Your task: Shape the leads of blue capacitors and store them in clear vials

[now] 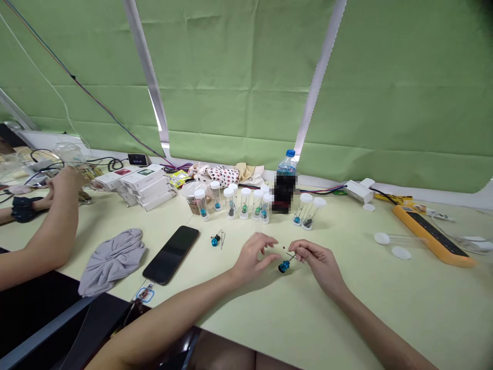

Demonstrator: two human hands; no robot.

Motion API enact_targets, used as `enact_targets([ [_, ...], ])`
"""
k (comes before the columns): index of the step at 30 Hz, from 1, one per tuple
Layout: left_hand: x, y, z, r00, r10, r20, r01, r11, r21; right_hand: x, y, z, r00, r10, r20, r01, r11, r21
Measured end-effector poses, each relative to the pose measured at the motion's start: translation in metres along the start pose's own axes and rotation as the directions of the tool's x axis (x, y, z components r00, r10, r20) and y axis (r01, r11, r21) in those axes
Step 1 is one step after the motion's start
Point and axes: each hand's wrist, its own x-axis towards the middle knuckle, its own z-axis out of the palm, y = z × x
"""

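My right hand (318, 262) is closed in a pinch on a thin metal rod that looks like a hex key (292, 257). The rod's far end meets a small shiny blue metal part with a dark rim (284, 266), low over the table. To the left of this part, my left hand (254, 258) is open, its fingers curved and apart, holding nothing. A tiny dark red piece (284, 247) shows between the two hands. Farther left lie another blue part (214, 241) and thin bent metal keys (222, 239).
White-capped clear vials (244, 204) with small coloured parts stand behind my hands, near a bottle (287, 167). At left are a black phone (171, 254), a grey cloth (113, 259), white boxes (144, 182) and another person's arm (57, 226). An orange power strip (431, 236) lies right.
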Motion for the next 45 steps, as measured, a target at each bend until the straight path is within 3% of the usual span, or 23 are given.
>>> enact_targets([
  [1, 0.001, 0.001, -0.004, 0.987, 0.034, -0.157, -0.029, 0.999, 0.034, 0.000, 0.000, -0.001, 1.000, 0.005, -0.013, -0.005, 1.000, 0.007],
  [3, 0.006, 0.000, -0.013, 0.901, 0.052, -0.430, -0.013, 0.996, 0.093, 0.001, 0.000, -0.002, 0.999, 0.015, -0.044, -0.014, 1.000, 0.025],
  [5, 0.011, -0.005, -0.018, 0.845, -0.024, -0.534, 0.083, 0.993, 0.087, 0.001, 0.001, -0.003, 0.997, 0.019, -0.080, -0.015, 0.999, 0.049],
  [7, 0.015, -0.011, -0.019, 0.879, -0.149, -0.453, 0.180, 0.983, 0.027, 0.001, 0.001, -0.005, 0.993, 0.017, -0.119, -0.007, 0.996, 0.084],
  [9, 0.016, -0.017, -0.016, 0.929, -0.261, -0.263, 0.263, 0.964, -0.027, 0.001, 0.001, -0.007, 0.987, 0.009, -0.161, 0.012, 0.991, 0.130],
  [11, 0.014, -0.021, -0.010, 0.947, -0.310, -0.089, 0.308, 0.951, -0.037, 0.001, -0.001, -0.008, 0.979, -0.009, -0.206, 0.048, 0.981, 0.186],
  [15, 0.007, -0.016, 0.000, 0.973, -0.189, 0.134, 0.177, 0.979, 0.098, 0.001, -0.009, -0.009, 0.952, -0.070, -0.299, 0.156, 0.949, 0.273],
  [18, 0.006, -0.007, 0.001, 0.967, -0.133, 0.216, 0.080, 0.968, 0.238, 0.000, -0.013, -0.009, 0.922, -0.093, -0.375, 0.219, 0.925, 0.309],
  [22, 0.007, -0.003, -0.002, 0.960, -0.168, 0.222, 0.098, 0.950, 0.297, 0.001, -0.012, -0.011, 0.882, -0.078, -0.464, 0.253, 0.910, 0.328],
  [29, 0.005, -0.005, 0.000, 0.967, -0.163, 0.194, 0.132, 0.978, 0.161, 0.007, -0.006, -0.020, 0.827, -0.085, -0.555, 0.311, 0.893, 0.327],
  [37, 0.002, 0.000, 0.003, 0.972, -0.166, 0.164, 0.162, 0.986, 0.041, -0.002, 0.001, 0.004, 0.939, -0.066, -0.338, 0.156, 0.956, 0.246],
  [42, 0.001, 0.000, 0.004, 0.982, -0.146, 0.123, 0.141, 0.989, 0.048, -0.005, 0.007, 0.011, 0.951, -0.044, -0.306, 0.105, 0.977, 0.188],
  [45, 0.002, 0.001, 0.002, 0.985, -0.130, 0.114, 0.125, 0.991, 0.043, -0.007, 0.004, 0.013, 0.947, -0.103, -0.306, 0.116, 0.993, 0.026],
])
